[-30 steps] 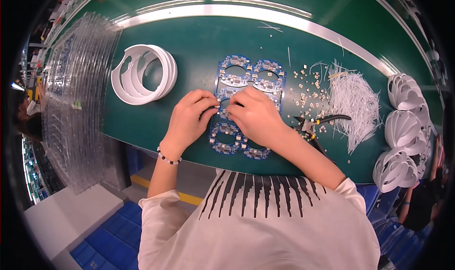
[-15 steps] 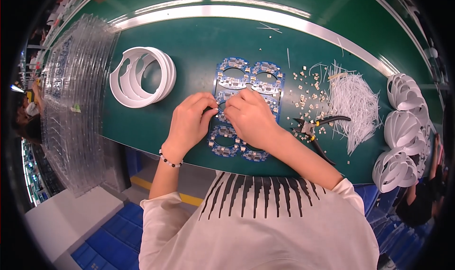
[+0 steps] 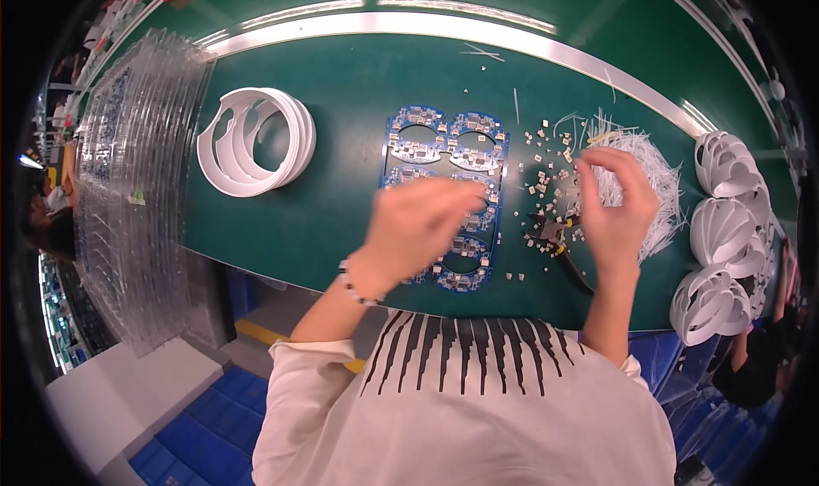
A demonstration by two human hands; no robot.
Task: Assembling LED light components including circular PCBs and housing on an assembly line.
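Observation:
Several blue circuit boards point(image 3: 415, 156), joined in a panel with large round cut-outs, lie mid-table. My left hand point(image 3: 409, 226) hovers over the panel's near left part, its fingers pointing right. Motion smears them, so whether they hold anything does not show. To the right, my right hand point(image 3: 621, 209) is raised beside the small pale parts point(image 3: 543, 179) and in front of the white strips. Its thumb and bent fingers nearly meet in a pinch; anything between the tips is too small to make out. Beneath its wrist lie cutting pliers point(image 3: 553, 230) with black-and-yellow handles, partly hidden.
A white ring-shaped housing point(image 3: 303, 141) stands at the left of the green table point(image 3: 350, 85). Stacked clear plastic trays point(image 3: 141, 188) rise past the left edge. A heap of thin white strips point(image 3: 661, 179) and white curved plastic parts point(image 3: 723, 230) are at the right.
My right hand has left the boards and swung right, to the small parts and strips. My left hand has moved right across the panel. The upper boards are now less covered.

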